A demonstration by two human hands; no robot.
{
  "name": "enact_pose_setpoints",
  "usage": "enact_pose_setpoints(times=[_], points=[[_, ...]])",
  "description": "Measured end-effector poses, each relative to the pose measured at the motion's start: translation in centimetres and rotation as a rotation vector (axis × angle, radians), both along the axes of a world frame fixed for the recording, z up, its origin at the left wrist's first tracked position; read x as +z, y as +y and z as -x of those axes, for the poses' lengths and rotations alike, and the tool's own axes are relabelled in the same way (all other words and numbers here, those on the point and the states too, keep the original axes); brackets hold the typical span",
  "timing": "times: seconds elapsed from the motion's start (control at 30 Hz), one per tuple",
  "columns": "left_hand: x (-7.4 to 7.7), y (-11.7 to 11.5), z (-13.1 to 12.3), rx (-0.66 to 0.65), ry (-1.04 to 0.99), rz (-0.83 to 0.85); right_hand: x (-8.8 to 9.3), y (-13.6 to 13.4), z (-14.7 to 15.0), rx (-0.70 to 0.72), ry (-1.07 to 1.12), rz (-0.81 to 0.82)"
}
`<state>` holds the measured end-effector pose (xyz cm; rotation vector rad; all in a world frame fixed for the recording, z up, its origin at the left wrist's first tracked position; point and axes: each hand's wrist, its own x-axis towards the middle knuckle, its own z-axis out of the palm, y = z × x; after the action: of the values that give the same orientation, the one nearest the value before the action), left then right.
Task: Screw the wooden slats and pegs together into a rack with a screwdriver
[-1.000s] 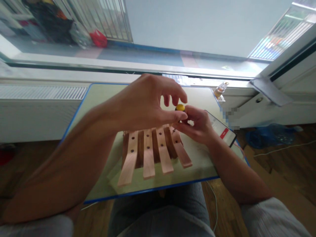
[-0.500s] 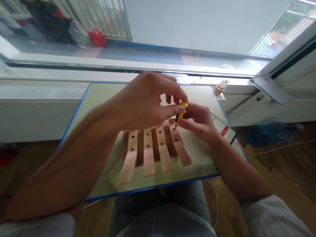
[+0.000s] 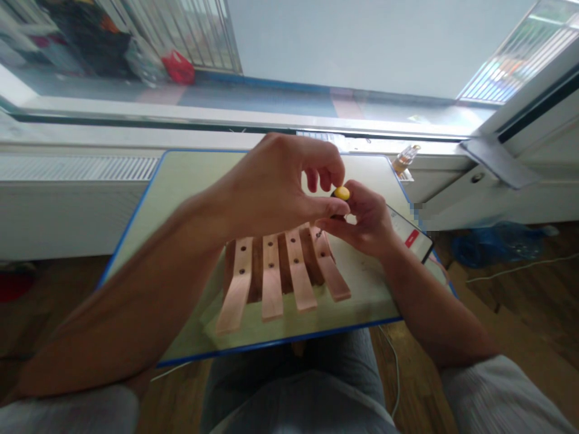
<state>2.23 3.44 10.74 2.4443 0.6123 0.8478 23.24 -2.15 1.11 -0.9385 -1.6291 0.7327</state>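
My right hand (image 3: 367,222) is closed around a small screwdriver (image 3: 342,193) with a yellow and black handle. Its tip meets a screw near the far end of the rightmost pale wooden strip (image 3: 337,280). My left hand (image 3: 280,181) arches over from the left, thumb against or just in front of the handle, index finger curled and apart from the yellow cap. Several such strips, each with dark screws, lie across a darker wooden piece (image 3: 257,271) on the table. My left hand and forearm hide part of its far edge.
The table (image 3: 190,175) has a blue edge. A phone (image 3: 409,235) lies on it, right of my right hand. A small bottle (image 3: 406,160) stands by the window sill, beyond the far right corner. A radiator (image 3: 76,199) is at the left.
The screwdriver's handle has tipped so its yellow end faces me more. My left index finger has come off the cap, and the left thumb has shifted slightly right.
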Motion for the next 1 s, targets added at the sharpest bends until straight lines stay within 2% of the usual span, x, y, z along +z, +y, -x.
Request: enact_pose_setpoints(times=[0.1, 0.37, 0.53, 0.83, 1.0], points=[[0.1, -0.1, 0.0, -0.024, 0.009, -0.002, -0.1, 0.1, 0.0, 0.006, 0.018, 0.024], [0.4, 0.0, 0.6, -0.088, 0.014, 0.003, -0.1, 0.2, -0.9, 0.174, 0.118, 0.093], [0.4, 0.2, 0.6, -0.108, 0.024, -0.001, -0.3, 0.2, -0.8, 0.15, 0.122, 0.108], [-0.4, 0.2, -0.3, -0.019, -0.006, 0.017, -0.6, 0.6, 0.0, 0.09, 0.164, 0.052], [-0.4, -0.1, -0.3, -0.024, -0.051, 0.022, -0.6, 0.5, 0.1, 0.089, 0.173, 0.061]])
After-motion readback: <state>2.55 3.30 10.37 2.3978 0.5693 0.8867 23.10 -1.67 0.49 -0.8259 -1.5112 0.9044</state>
